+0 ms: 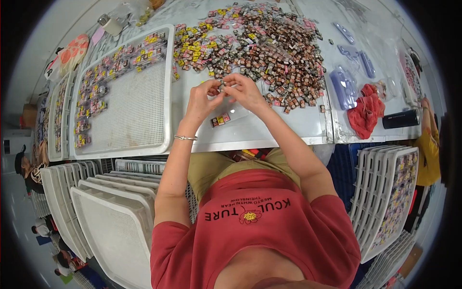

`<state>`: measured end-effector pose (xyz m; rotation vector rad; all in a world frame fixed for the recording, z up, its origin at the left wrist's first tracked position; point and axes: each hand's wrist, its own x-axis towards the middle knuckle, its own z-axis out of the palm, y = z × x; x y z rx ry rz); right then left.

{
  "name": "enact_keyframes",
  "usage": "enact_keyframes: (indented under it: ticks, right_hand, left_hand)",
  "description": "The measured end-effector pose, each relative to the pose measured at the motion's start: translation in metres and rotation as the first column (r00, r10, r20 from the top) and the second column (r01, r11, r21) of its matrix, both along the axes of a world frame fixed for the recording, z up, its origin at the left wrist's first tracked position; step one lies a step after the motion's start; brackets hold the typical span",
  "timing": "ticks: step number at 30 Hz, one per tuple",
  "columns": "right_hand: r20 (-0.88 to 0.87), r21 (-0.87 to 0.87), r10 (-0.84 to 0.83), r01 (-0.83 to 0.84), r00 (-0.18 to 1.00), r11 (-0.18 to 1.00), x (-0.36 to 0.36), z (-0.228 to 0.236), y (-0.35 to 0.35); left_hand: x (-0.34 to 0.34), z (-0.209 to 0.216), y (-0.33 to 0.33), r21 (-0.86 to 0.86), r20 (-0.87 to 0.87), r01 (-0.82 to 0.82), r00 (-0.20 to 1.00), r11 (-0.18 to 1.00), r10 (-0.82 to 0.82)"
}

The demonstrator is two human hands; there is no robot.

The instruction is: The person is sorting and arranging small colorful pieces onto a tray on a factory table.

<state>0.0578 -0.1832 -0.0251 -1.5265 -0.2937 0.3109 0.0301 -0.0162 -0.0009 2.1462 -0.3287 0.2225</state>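
Note:
Over the near part of the white table, my left hand [202, 100] and my right hand [247, 93] meet fingertip to fingertip. Both are closed in a pinch on a tiny dark printed block [222, 86], mostly covered by the fingers. Just below my hands lies a short row of joined blocks [221, 120], pink, yellow and dark. Beyond my hands spreads a large heap of loose small blocks [284, 53], brown, black, pink and yellow. Left of my hands rests a white mesh tray [130, 108], with rows of blocks along its far and left sides.
Right of the heap lie a red cloth [365, 113], a black cylinder [401, 119] and a purple plastic case [343, 86]. Stacked white trays [113, 226] stand below the table on the left, and filled trays [385, 197] on the right. Other people are at the sides.

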Motion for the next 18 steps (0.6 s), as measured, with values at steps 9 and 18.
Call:
enact_keyframes:
  ticks: [9,18]
  right_hand:
    - [0.202,-0.442,0.058,0.038,0.978,0.896,-0.023,-0.032,-0.025]
    - [0.641,-0.528,0.060,0.383,0.765,0.758,-0.061,-0.024,-0.005]
  left_hand:
    - [-0.067,-0.029,-0.002,0.262,0.186,0.008,0.981,0.965,-0.058]
    - [-0.076,-0.051,-0.012,0.189,0.192,0.005,0.980,0.982,-0.042]
